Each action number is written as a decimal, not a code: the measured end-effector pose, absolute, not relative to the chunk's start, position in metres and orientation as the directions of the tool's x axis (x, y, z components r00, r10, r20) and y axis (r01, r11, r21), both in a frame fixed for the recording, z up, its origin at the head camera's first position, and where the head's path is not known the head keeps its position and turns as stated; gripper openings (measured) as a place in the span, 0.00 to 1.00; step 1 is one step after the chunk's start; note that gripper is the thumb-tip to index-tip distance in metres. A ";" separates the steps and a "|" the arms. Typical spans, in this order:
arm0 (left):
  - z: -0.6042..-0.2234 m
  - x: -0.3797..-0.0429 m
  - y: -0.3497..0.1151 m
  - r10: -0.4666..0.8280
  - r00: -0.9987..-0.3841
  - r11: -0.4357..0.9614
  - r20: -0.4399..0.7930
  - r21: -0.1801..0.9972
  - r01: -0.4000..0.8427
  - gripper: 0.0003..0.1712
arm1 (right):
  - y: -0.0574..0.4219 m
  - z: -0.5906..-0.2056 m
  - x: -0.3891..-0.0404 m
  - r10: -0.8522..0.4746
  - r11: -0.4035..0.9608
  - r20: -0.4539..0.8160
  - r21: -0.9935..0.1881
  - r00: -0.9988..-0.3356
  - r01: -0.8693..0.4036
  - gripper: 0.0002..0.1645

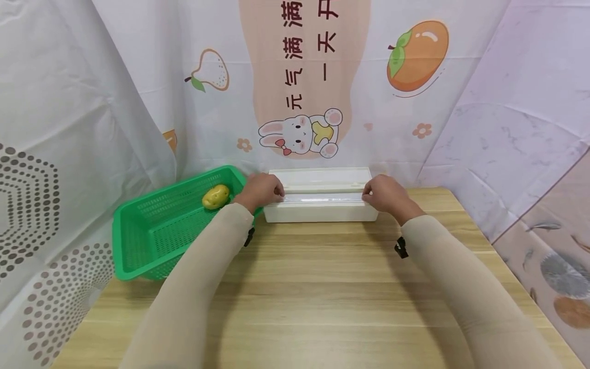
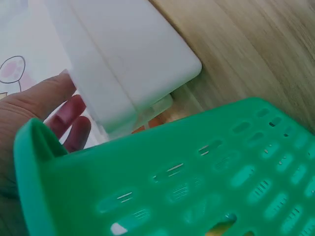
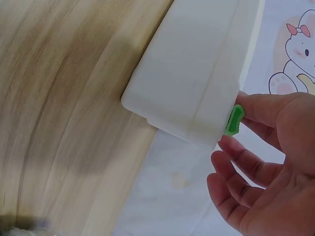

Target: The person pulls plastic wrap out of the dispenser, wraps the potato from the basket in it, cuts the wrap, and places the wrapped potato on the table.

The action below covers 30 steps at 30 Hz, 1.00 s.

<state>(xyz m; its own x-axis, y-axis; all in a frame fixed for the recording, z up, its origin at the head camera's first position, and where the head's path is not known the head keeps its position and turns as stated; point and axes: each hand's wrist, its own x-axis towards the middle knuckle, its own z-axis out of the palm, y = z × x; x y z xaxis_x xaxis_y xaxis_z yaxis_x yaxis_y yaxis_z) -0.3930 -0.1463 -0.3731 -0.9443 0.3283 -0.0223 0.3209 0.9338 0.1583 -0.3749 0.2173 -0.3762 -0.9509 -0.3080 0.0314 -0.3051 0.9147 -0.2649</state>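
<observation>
A white cling film dispenser [image 1: 321, 213] stands on the table against the back curtain, its lid [image 1: 318, 177] raised. Across its opening lies a shiny strip of clear cling film [image 1: 322, 198]. At the left end, my left hand [image 1: 262, 190] pinches the film between thumb and fingers. My right hand [image 1: 386, 195] pinches it at the opposite end. In the right wrist view, a green slider [image 3: 235, 120] shows at the dispenser's edge beside the right thumb and fingers. The left wrist view has the left hand [image 2: 34, 115] partly hidden behind a green basket's rim.
The green perforated basket [image 1: 121, 246] stands left of the dispenser, close by the left forearm. Inside it lies a yellow potato-like item [image 1: 215, 197]. A patterned curtain [image 1: 221, 118] rises behind the wooden table [image 1: 318, 292].
</observation>
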 end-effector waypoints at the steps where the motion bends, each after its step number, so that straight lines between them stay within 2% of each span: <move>1: -0.373 -0.393 -0.146 0.327 -0.945 0.935 -0.021 0.151 0.321 0.04 | 0.216 -0.377 -0.376 -0.313 0.915 0.038 -0.255 -0.949 -0.312 0.12; 6: -0.375 -0.391 -0.146 0.340 -0.940 0.931 0.004 0.138 0.338 0.04 | 0.215 -0.382 -0.379 -0.330 0.910 0.046 -0.249 -0.943 -0.331 0.15; 13: -0.378 -0.392 -0.152 0.376 -0.926 0.909 0.003 0.192 0.370 0.05 | 0.219 -0.382 -0.384 -0.367 0.861 -0.014 -0.384 -0.930 -0.334 0.11; 19: -0.375 -0.393 -0.156 0.381 -0.925 0.900 0.001 0.231 0.371 0.03 | 0.216 -0.380 -0.388 -0.359 0.857 -0.039 -0.409 -0.933 -0.313 0.09; 24: -0.375 -0.393 -0.156 0.375 -0.927 0.899 0.020 0.237 0.369 0.06 | 0.212 -0.379 -0.390 -0.364 0.881 -0.050 -0.342 -0.930 -0.327 0.11; 30: -0.377 -0.397 -0.156 0.367 -0.930 0.911 0.025 0.194 0.365 0.07 | 0.207 -0.380 -0.391 -0.378 0.917 -0.122 -0.189 -0.918 -0.352 0.14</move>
<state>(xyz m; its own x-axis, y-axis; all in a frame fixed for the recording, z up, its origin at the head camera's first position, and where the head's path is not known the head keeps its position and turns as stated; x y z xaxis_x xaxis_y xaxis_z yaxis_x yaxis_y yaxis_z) -0.3974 -0.1556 -0.3772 -0.9297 0.3674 0.0249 0.3650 0.9106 0.1938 -0.3911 0.2070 -0.3799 -0.9179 -0.3776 -0.1218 -0.3521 0.9167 -0.1887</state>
